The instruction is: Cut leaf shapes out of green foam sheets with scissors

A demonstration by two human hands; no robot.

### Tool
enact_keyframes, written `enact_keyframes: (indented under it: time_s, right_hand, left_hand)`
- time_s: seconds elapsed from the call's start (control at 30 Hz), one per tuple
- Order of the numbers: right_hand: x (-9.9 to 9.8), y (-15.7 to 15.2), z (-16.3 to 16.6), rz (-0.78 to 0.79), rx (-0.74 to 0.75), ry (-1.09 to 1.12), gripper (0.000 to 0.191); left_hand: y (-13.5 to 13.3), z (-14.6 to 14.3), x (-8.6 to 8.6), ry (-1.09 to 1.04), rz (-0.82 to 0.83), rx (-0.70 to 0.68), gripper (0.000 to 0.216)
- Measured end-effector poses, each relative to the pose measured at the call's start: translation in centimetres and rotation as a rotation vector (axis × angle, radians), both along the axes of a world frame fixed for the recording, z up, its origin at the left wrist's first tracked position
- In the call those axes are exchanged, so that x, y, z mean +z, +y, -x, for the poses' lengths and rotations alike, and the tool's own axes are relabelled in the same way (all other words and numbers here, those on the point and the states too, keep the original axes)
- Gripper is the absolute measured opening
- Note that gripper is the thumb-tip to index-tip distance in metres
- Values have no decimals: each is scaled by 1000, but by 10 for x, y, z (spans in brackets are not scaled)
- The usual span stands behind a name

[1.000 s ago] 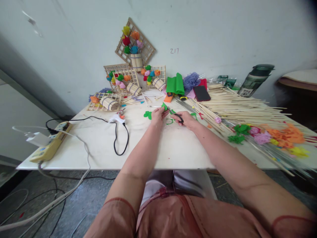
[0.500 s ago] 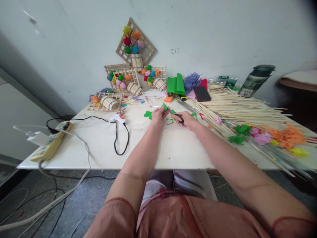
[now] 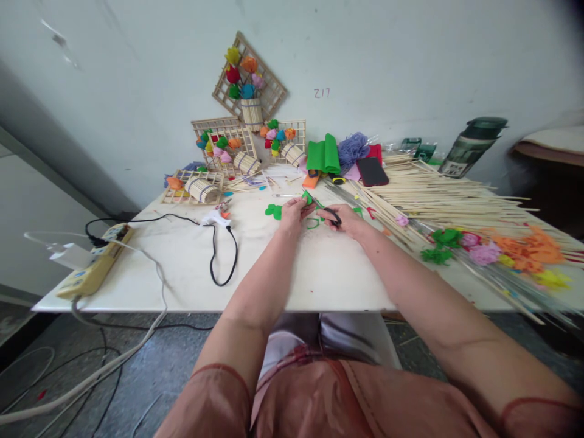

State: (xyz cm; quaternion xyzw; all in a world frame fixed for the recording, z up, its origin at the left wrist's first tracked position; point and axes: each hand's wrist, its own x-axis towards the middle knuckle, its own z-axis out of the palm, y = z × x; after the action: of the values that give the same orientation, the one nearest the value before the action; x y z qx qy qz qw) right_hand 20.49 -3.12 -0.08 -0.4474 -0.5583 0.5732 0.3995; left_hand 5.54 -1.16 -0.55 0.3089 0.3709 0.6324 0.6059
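My left hand [image 3: 292,212] pinches a small piece of green foam [image 3: 307,196] above the white table [image 3: 182,267]. My right hand [image 3: 343,220] grips black-handled scissors [image 3: 329,213], whose blades reach up to the green piece. A cut green leaf shape [image 3: 273,211] lies on the table just left of my left hand. Green scraps [image 3: 313,224] lie between my hands.
A glue gun [image 3: 215,217] with a black cord lies at the left, beside a power strip [image 3: 93,267]. Bamboo sticks [image 3: 438,194] and paper flowers [image 3: 502,250] cover the right side. Wooden lattice frames with flowers [image 3: 228,146], a green foam roll [image 3: 323,154] and a phone [image 3: 371,171] stand at the back.
The green piece has turned slightly in my left hand, and both hands have shifted a little; the scissors stay at the piece.
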Motion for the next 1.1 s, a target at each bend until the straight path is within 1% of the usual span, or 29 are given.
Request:
enact_keyframes:
  time_s: [0.43,0.73,0.93,1.1]
  right_hand:
    - [2,-1,1,-31,-30,-26,25]
    - [-1,2,-1,-20,-13,-24,27]
    - [3,-2,-2,-22,-8,-20,26]
    - [6,-3,-1,-44,-25,-42,27]
  left_hand:
    - [0,1,1,-10,1,4,14]
    - [2,2,-1,17,-14,-8,19]
    - [2,3,-1,43,-29,-33,26]
    - [2,3,-1,46,-20,-31,26]
